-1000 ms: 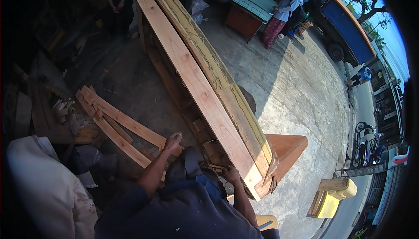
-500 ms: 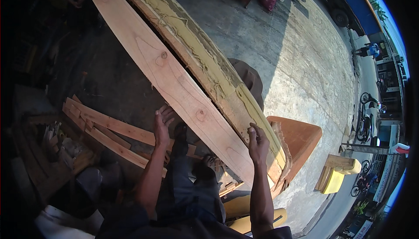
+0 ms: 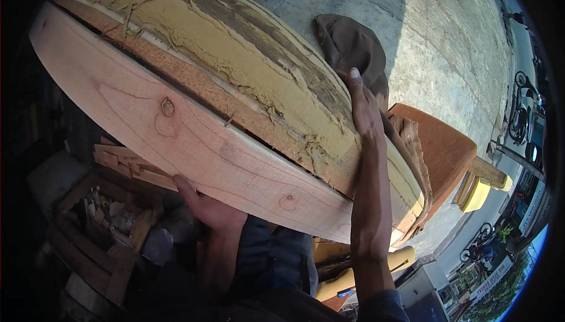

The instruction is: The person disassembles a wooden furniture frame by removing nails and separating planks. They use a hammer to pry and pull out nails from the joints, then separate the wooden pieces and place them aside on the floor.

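A pale wooden plank [image 3: 200, 145] with knots lies lengthwise along the near side of a long furniture piece padded with worn yellow foam [image 3: 235, 75]. A dark narrow gap runs between the two. My left hand [image 3: 218, 207] holds the plank's near edge, thumb against the wood and its other fingers hidden underneath. Reaching across the plank and foam, my right hand [image 3: 366, 110] grips the padded piece's far edge, one digit showing and the rest hidden. Brown cover material [image 3: 356, 45] hangs beyond that edge, close to my right hand.
Wood offcuts [image 3: 126, 163] and a wooden crate [image 3: 138, 233] with scraps are at the lower left. A reddish-brown upholstered part [image 3: 444, 151] adjoins the right end. Yellow foam [image 3: 400, 258] lies below my right forearm. A yellow block [image 3: 472, 192] and motorbikes [image 3: 521, 113] stand farther right.
Both hands were apart from the wood with fingers spread or curled. My left hand has come onto the plank's near edge, my right onto the padded far edge. The view is closer.
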Motion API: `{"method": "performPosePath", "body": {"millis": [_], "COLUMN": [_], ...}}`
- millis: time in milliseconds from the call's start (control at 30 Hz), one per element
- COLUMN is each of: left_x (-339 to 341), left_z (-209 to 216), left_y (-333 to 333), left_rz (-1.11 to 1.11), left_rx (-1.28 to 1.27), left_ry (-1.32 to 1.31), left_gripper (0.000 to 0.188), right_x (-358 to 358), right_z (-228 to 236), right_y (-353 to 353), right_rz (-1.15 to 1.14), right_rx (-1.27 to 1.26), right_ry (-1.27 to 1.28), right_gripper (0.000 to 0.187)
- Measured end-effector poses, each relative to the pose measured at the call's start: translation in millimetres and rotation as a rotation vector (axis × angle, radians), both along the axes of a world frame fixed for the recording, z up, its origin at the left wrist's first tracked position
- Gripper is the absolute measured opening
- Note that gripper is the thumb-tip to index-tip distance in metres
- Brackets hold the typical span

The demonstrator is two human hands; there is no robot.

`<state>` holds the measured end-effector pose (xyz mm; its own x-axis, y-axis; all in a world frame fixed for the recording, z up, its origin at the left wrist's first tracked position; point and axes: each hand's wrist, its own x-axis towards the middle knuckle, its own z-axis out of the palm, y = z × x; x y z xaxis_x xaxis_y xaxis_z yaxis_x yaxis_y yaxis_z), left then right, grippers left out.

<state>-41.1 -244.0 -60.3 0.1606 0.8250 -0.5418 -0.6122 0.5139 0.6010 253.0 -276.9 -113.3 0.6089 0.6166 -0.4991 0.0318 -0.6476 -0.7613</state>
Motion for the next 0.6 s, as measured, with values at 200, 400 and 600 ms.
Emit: {"method": "performPosePath", "body": {"millis": [200,400,600], "left_x": [10.6,17.7,33.5], "left_z": [13.9,22.0,21.4], "left_y": [17.4,37.5,49.4], "left_rz": [-0.068,-0.015,0.002], "left_rx": [-0.097,-0.066,-0.071], "left_ry": [0.017,-0.021,0.051], "left_gripper": [0.09,0.08,0.076], "right_x": [-2.0,-4.8,9.6], "right_z": [13.8,27.9,10.8], "right_y": [11.6,36.8,37.9], "right_rz": [0.066,0.047,0.04], "right_rx": [-0.021,-0.142,-0.173], "right_ry": [-0.055,-0.173,-0.204], "right_gripper": [0.07,0.075,0.083]}}
